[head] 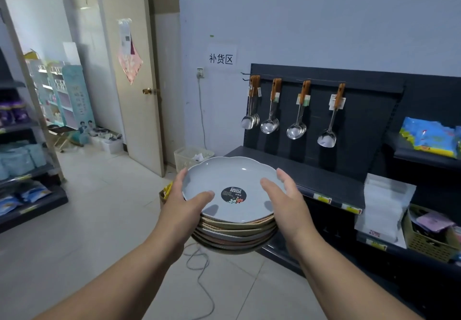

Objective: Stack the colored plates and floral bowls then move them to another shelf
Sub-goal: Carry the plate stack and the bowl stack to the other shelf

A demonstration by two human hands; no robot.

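Head view: L hand (183, 202) & R hand (287, 203) both clamp plate stack (234, 234) between them, thumbs on top plate (234, 172). Keep it level, squeeze evenly; shelf (314, 170) sits just beyond R hand.

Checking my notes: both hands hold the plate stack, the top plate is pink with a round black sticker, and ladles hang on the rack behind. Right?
No: the head view shows the top plate is pale grey-blue, not pink. The left hand and right hand do hold the stack, its sticker is round and black, and ladles hang behind.
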